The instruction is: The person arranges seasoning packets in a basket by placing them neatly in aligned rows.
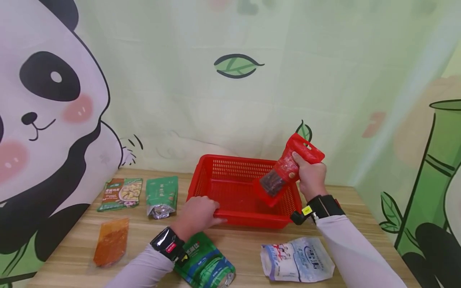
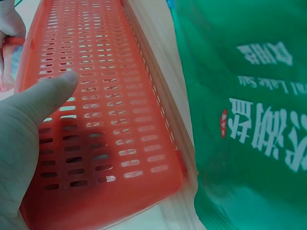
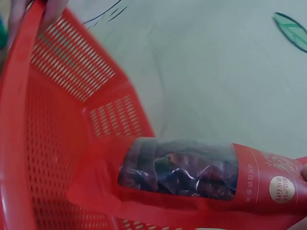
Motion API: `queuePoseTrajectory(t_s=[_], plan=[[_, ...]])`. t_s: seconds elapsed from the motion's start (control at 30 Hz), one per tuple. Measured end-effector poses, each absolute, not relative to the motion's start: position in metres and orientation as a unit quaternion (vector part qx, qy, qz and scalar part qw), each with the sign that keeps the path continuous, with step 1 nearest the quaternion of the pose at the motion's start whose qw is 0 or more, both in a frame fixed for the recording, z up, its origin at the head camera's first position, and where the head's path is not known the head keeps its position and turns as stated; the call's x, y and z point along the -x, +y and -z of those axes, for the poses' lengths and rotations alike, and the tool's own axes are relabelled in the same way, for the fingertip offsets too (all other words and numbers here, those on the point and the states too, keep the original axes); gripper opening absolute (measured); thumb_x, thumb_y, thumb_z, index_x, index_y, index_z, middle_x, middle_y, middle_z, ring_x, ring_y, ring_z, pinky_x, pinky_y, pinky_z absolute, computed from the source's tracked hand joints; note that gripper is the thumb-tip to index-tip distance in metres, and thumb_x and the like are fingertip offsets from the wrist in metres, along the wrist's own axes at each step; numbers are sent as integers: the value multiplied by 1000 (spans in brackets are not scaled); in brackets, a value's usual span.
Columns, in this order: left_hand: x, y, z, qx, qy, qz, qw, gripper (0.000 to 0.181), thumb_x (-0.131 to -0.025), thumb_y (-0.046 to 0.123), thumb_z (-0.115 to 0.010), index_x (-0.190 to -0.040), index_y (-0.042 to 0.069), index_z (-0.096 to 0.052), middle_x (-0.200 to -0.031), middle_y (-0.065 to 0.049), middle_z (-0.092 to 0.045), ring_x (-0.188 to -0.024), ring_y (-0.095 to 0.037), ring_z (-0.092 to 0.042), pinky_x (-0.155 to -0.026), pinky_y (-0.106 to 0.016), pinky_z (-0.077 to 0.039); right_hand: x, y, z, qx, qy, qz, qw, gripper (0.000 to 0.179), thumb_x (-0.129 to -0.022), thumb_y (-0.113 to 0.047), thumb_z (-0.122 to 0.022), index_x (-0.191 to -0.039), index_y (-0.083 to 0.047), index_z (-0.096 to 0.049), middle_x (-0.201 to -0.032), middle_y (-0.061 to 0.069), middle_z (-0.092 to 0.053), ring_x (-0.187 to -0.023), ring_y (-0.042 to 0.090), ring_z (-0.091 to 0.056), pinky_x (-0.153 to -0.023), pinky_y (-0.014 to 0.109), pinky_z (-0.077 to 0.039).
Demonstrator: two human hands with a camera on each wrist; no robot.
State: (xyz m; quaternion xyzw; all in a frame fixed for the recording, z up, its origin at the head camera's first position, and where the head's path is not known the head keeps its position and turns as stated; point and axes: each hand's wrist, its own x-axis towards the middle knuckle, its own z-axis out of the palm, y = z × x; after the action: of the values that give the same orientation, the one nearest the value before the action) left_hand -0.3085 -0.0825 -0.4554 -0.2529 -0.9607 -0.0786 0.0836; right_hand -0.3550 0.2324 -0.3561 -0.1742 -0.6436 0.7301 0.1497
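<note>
My right hand [image 1: 312,176] grips a red pouch [image 1: 286,168] near its top end, with the thumb across its front. The pouch is tilted, its lower end over the right part of a red plastic basket [image 1: 248,219]. Through the pouch's clear window [image 3: 177,167] dark, wrinkled contents show. My left hand [image 1: 199,214] holds the basket's rim at the front left corner; in the left wrist view its thumb [image 2: 53,93] lies against the slotted outer wall. A green bag of lake salt [image 1: 209,260] lies just in front of the basket, partly under the left wrist.
A white and blue bag [image 1: 299,260] lies at the front right. On the left lie an orange-red packet [image 1: 111,244], a green pouch with a silvery end [image 1: 162,196] and a flat packet with a food picture [image 1: 122,194]. A printed curtain [image 1: 173,100] hangs behind the table.
</note>
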Motion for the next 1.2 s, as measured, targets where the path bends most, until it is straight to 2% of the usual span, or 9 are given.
queuePoseTrajectory(t_s=[0.23, 0.33, 0.7, 0.97, 1.2], plan=[[310, -80, 459, 243, -964, 72, 87, 34, -82, 44, -85, -97, 15, -79, -71, 5, -72, -56, -8, -55, -65, -26, -55, 365, 226, 366, 172, -709, -668, 145, 69, -95, -39, -73, -148, -4, -45, -139, 14, -61, -118, 26, -60, -107, 41, -53], [311, -80, 461, 242, -964, 69, 91, 34, -82, 45, -85, -97, 15, -79, -71, 6, -72, -56, -8, -55, -65, -25, -55, 368, 224, 369, 164, -725, -656, 131, 65, -97, -38, -70, -149, -6, -47, -139, 14, -62, -118, 27, -61, -108, 43, -52], [311, -81, 461, 249, -961, 64, 101, 34, -83, 46, -84, -96, 15, -80, -67, 6, -70, -53, -7, -53, -60, -23, -51, 371, 221, 373, 172, -782, -593, 83, 68, -98, -39, -68, -152, -7, -41, -143, 15, -59, -122, 34, -59, -109, 48, -50], [311, -82, 461, 252, -960, 67, 105, 35, -84, 48, -82, -97, 15, -80, -67, 6, -70, -52, -6, -51, -59, -21, -50, 377, 223, 380, 147, -827, -540, 54, 55, -103, -38, -60, -145, -4, -50, -132, 17, -65, -109, 32, -61, -101, 43, -53], [310, -82, 460, 250, -960, 67, 110, 34, -83, 47, -83, -95, 15, -79, -66, 6, -70, -52, -7, -51, -57, -21, -49, 377, 223, 380, 146, -847, -510, 42, 54, -103, -38, -60, -143, -4, -50, -131, 17, -66, -107, 33, -63, -102, 46, -54]])
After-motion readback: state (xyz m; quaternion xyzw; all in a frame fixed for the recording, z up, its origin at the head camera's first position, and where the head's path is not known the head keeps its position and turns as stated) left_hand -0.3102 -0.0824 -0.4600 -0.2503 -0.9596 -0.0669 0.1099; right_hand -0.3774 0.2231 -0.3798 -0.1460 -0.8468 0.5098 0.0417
